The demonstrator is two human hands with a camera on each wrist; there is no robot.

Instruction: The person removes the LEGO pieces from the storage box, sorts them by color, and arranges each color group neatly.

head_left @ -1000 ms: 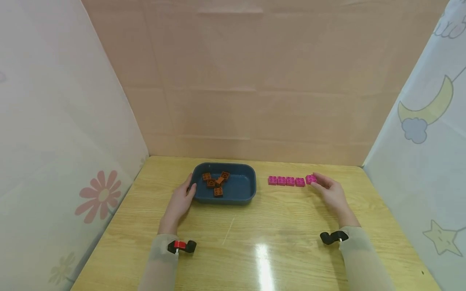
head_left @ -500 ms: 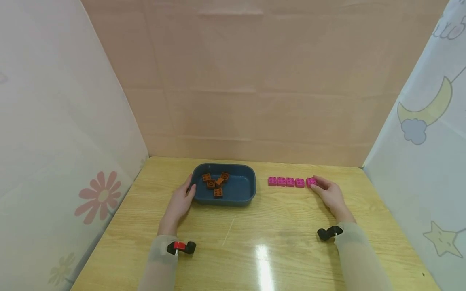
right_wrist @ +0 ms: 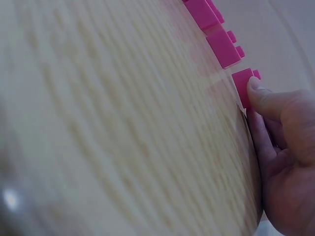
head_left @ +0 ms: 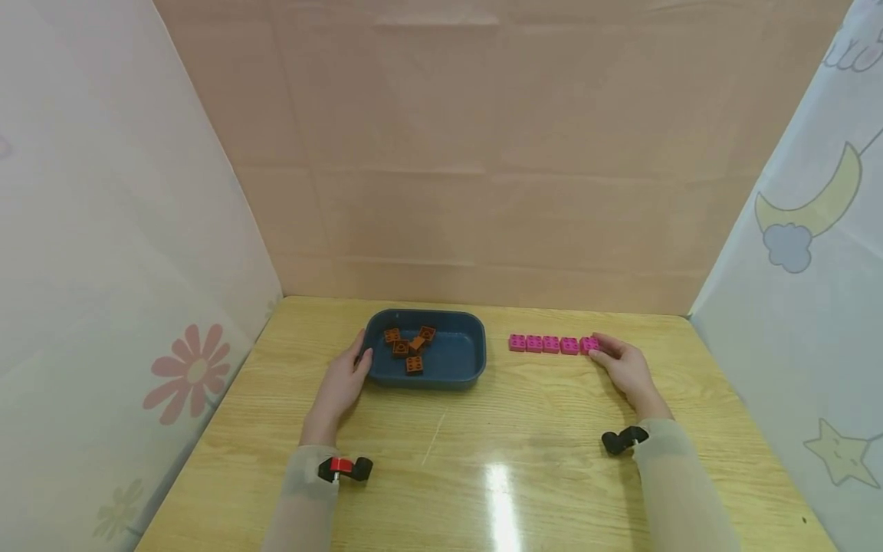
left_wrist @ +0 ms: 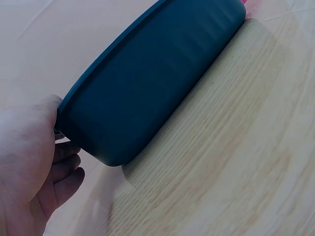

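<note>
Sleeves, pair: pale beige, soft fabric; left sleeve (head_left: 300, 506) and right sleeve (head_left: 683, 491), each with a small black fitting at the cuff; the left fitting (head_left: 343, 468) bears a red section, the right fitting (head_left: 625, 441) is all black.

Hands, two, bare. Left hand (head_left: 345, 377): grasping the left end of the tray, thumb at the near corner. Right hand (head_left: 626, 374): pinching the end block of the pink row between thumb and fingers.

Tray, one: dark blue, rectangular with rounded corners, deep smooth walls (head_left: 451, 357); standing flat, left of the row.

Blocks, five: orange-brown, square, studded, plastic-looking (head_left: 414, 366); loose in the left half of the tray, the nearest studs up, two showing hollow undersides.

Blocks, five: bright pink, square, studded, plastic-looking (head_left: 550, 344); set studs up in a straight row right of the tray. The rightmost pink block (right_wrist: 242, 87) lies just beside its neighbour, a slim gap between.

Table: yellowish wood-grain top (head_left: 538, 418), glossy, with a white streak of glare and a thin pale line.

Back wall: peach sheeting, creased in a grid (head_left: 483, 153). Side hangings: white; red flower (head_left: 196, 373) at left, yellow moon (head_left: 821, 207) and star (head_left: 840, 451) at right.
</note>
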